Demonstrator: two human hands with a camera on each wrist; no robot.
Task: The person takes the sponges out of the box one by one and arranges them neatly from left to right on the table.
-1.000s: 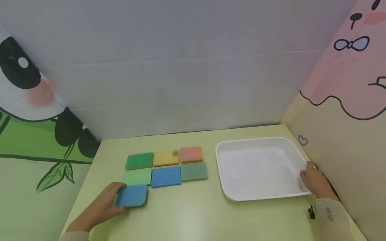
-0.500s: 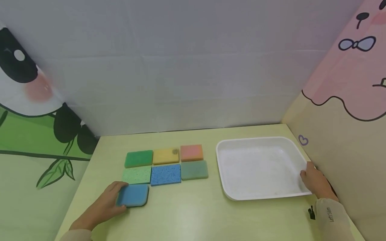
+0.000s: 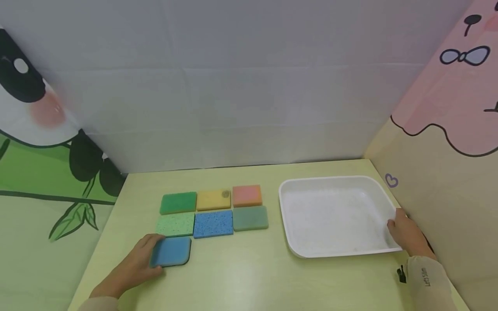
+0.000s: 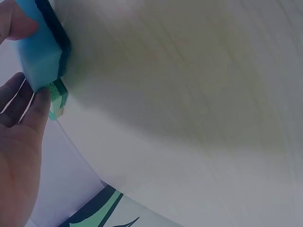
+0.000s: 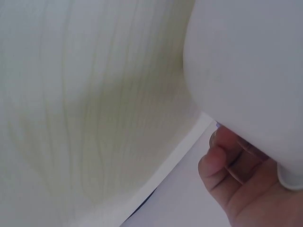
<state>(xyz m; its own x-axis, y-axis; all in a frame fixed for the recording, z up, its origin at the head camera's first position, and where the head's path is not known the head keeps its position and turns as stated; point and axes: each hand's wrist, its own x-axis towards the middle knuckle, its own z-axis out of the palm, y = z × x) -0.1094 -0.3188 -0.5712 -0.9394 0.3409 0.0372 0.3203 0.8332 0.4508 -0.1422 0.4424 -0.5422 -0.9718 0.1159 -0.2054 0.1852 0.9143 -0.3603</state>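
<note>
In the head view, my left hand (image 3: 134,265) holds a blue sponge (image 3: 171,251) by its left side, between thumb and fingers. The left wrist view shows the thumb (image 4: 23,21) on one edge of this sponge (image 4: 40,59) and fingertips at the other. Just beyond it lie a light green sponge (image 3: 176,224) and a speckled blue sponge (image 3: 213,223), with a grey-green sponge (image 3: 250,218) to their right. My right hand (image 3: 408,233) grips the right rim of a white tray (image 3: 285,216). Curled fingers show beside the tray's outer wall (image 5: 246,61) in the right wrist view.
A back row has a dark green sponge (image 3: 178,203), a yellow sponge (image 3: 213,200) with a dark spot, and a pink-orange sponge (image 3: 247,195). The pale yellow table (image 3: 241,276) meets a white back wall (image 3: 241,99) and printed side walls.
The held blue sponge has shifted slightly right relative to the light green one behind it. The head view has tilted a little. My right hand and the tray have stayed in place.
</note>
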